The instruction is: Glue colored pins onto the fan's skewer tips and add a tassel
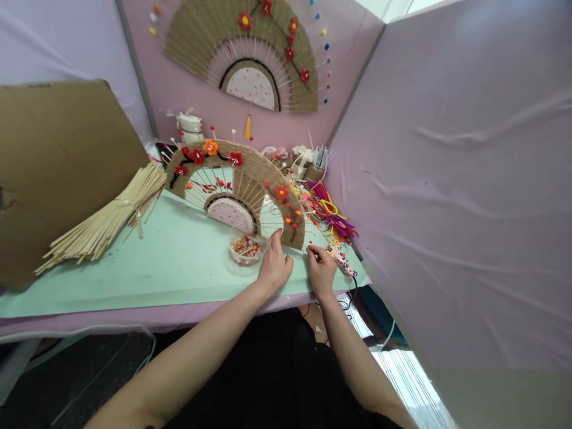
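Observation:
A large decorative fan stands on the green table, wrapped in brown twine with red and orange flowers and thin wooden ribs. My left hand is at its lower right edge, a finger raised against the ribs and the others curled. Just right of the fan's corner, my right hand pinches with thumb and index finger. A small red bead shows at those fingertips; whether it sits on a thin stick is too small to tell. Beside my left hand is a clear round tub of red and gold beads.
A bundle of wooden sticks lies at the left by a cardboard sheet. Colourful pipe cleaners and a patterned glue gun with a cord lie at the right. Another fan hangs on the back wall.

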Motion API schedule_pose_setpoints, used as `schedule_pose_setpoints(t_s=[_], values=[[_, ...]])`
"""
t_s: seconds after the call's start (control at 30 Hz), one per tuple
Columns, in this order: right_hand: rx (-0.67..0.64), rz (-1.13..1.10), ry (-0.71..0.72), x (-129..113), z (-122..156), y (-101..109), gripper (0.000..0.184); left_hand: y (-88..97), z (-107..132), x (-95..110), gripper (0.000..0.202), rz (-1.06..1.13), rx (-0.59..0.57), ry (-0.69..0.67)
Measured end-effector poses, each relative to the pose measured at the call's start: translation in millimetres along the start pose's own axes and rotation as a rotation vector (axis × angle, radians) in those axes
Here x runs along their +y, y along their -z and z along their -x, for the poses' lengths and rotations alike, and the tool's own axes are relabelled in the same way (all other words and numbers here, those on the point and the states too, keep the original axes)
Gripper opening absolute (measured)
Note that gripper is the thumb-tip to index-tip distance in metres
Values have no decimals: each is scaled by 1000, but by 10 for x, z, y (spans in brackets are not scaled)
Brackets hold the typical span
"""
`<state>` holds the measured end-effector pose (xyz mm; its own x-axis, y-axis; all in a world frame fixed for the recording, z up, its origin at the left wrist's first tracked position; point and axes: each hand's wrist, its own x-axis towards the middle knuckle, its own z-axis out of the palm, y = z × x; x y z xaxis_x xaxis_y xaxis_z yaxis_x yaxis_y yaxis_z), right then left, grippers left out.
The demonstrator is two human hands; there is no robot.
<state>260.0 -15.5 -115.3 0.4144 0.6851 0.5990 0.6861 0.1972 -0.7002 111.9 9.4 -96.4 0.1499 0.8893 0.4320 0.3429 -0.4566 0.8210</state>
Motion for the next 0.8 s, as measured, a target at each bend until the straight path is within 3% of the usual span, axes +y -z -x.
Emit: schedule_pose_setpoints(t_s=[0.8], values=[[7, 9, 32, 35, 5, -9, 24, -5, 1, 5, 72, 8, 7, 8]])
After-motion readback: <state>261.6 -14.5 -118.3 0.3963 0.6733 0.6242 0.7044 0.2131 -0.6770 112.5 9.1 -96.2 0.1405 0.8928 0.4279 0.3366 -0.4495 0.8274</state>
